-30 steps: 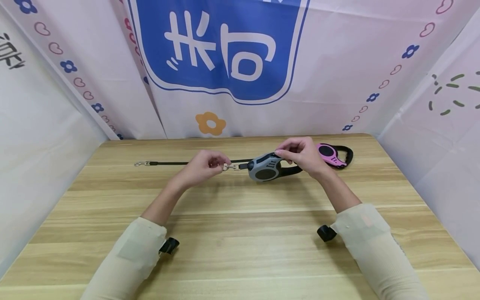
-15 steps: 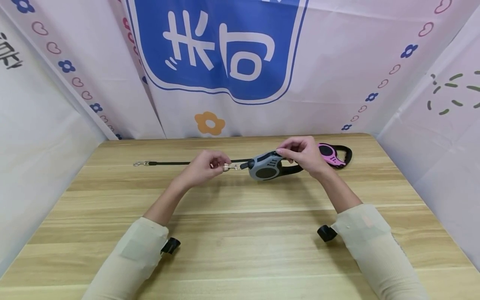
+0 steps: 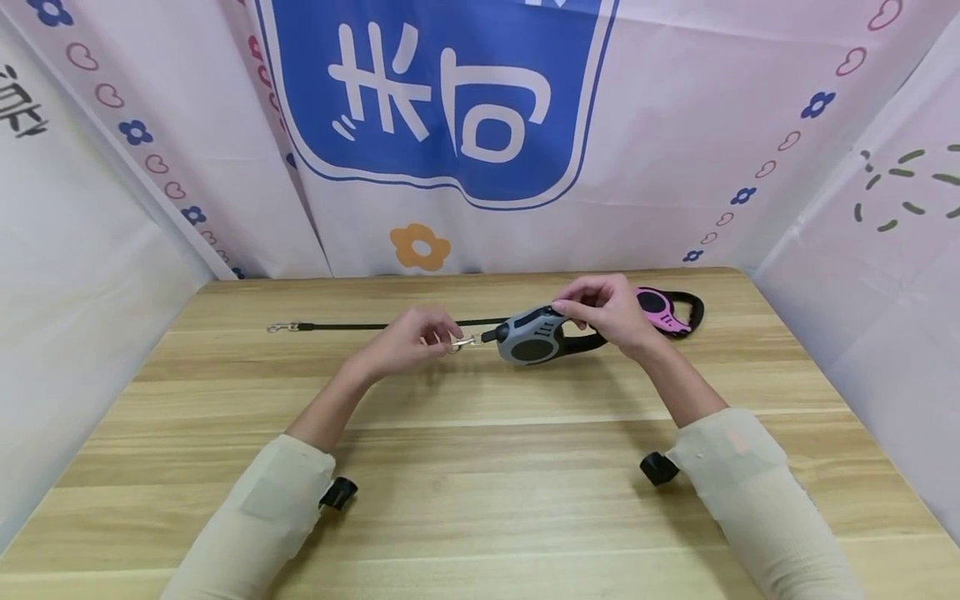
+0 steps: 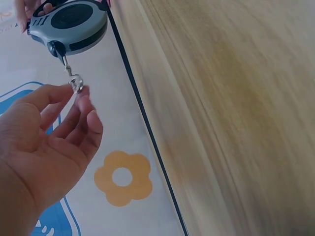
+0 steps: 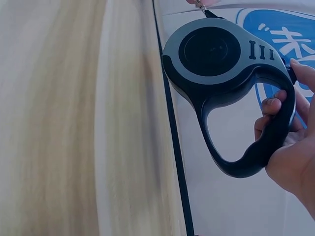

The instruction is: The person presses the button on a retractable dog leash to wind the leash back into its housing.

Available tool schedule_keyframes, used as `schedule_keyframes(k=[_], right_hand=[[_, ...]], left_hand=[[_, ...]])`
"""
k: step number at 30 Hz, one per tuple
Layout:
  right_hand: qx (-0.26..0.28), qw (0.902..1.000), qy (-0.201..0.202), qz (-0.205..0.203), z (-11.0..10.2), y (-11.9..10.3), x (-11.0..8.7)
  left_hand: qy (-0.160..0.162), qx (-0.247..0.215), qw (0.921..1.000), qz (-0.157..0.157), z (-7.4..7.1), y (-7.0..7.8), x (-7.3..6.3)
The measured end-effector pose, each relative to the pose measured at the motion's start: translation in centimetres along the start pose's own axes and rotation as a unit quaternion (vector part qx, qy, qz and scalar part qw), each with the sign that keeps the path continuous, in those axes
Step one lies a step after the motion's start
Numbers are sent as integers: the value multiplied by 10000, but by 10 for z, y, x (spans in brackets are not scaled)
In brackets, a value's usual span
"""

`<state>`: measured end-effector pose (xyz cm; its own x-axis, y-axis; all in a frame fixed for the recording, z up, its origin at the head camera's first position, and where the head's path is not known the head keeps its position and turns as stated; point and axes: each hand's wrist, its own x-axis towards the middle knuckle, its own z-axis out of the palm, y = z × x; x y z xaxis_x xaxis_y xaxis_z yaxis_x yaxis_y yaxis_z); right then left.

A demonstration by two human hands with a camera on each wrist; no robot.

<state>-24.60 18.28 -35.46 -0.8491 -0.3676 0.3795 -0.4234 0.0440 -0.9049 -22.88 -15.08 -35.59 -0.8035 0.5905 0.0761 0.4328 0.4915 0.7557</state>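
A grey and black retractable dog leash (image 3: 530,335) is held over the back half of the table. My right hand (image 3: 606,310) grips its black handle, and in the right wrist view the thumb (image 5: 301,73) lies at the button on the handle's top. From the nozzle at the leash's left end a short black strap leads to a silver snap hook (image 4: 76,81). My left hand (image 3: 414,340) pinches the hook's far end between its fingertips. Behind the right hand lies a pink retractable leash (image 3: 656,308) with a black handle.
The pink leash's black strap (image 3: 339,327) stretches left along the back of the table (image 3: 480,492) and ends in another silver snap hook (image 3: 282,327). A printed cloth backdrop (image 3: 660,150) hangs just behind the table's rear edge, with cloth walls on both sides.
The left fingers have shifted slightly on the snap hook, and the hook has tilted, its left end now lower. The right hand and the grey leash have hardly moved.
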Motion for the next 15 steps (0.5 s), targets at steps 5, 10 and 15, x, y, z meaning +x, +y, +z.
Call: schedule_keyframes(k=[5,10,15], right_hand=[[-122,9998,-143,115,2,4,-3],[-136,9995,-227,141,6,6,-6],[-62,9997,-233,60,8,6,-7]], left_hand=[[-427,-48,9988,-222,-2,-4,-4],[-732,-206,9966,-332,-3,-7,-9],[-820,-326,9954,-367,-6,-9,-14]])
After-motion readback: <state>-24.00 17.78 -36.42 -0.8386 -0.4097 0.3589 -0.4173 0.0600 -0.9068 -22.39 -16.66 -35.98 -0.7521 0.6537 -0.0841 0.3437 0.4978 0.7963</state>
